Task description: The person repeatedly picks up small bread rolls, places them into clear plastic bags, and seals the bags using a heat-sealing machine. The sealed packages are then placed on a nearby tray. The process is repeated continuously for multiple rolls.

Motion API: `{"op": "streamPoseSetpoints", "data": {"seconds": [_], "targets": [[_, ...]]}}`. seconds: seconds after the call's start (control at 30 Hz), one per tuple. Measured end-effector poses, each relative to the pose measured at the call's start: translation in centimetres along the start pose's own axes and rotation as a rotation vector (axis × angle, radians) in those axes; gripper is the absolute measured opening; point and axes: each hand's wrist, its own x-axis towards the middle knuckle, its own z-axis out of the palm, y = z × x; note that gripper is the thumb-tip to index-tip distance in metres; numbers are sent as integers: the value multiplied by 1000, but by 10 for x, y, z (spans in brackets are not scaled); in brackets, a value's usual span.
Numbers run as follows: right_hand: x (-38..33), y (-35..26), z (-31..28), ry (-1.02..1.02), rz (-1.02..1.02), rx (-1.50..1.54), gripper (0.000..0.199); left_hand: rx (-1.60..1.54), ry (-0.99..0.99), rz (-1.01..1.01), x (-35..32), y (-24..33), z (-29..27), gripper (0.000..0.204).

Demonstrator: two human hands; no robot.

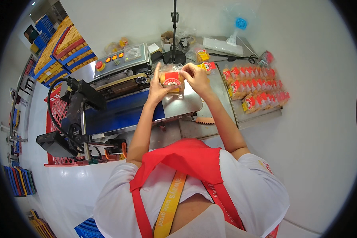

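A clear plastic bag of golden baked pieces with a red and yellow label [172, 79] is held upright over the steel plate at the end of the blue belt. My left hand [158, 91] grips it from the left, thumb across its front and fingers along its side. With fingertips pinched together, my right hand [198, 80] holds the bag's upper right edge. The contents look like bread or biscuits; I cannot tell which. Just beyond my right hand lies another bag with a red and yellow label [211, 66].
A belt sealing machine [125, 59] with a blue conveyor [125, 111] stands left. Filled bags [256, 85] stand in rows at right. A black pole stand [174, 56] rises behind my hands. An orange toothed strip [204, 120] lies near the front edge. Stacked crates [73, 55] are far left.
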Motion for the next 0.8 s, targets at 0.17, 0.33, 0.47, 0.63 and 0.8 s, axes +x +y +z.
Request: {"op": "streamPoseSetpoints", "data": {"seconds": [0.17,0.33,0.47,0.63,0.8], "targets": [[12,-45,-36,-175,-656,-641,31,-196,-188,-47,14,-7,-7,107],[36,-50,-38,-501,-850,-778,11,-290,-308,-69,24,-5,-12,107],[32,-54,-38,-495,-966,-1001,12,-160,-323,-19,25,-1,-13,105],[24,-58,-37,-465,-1126,-1091,11,-112,-313,2,27,3,-8,102],[25,-79,-52,-446,-1087,-1251,10,-104,-304,-17,22,9,-12,104]]}}
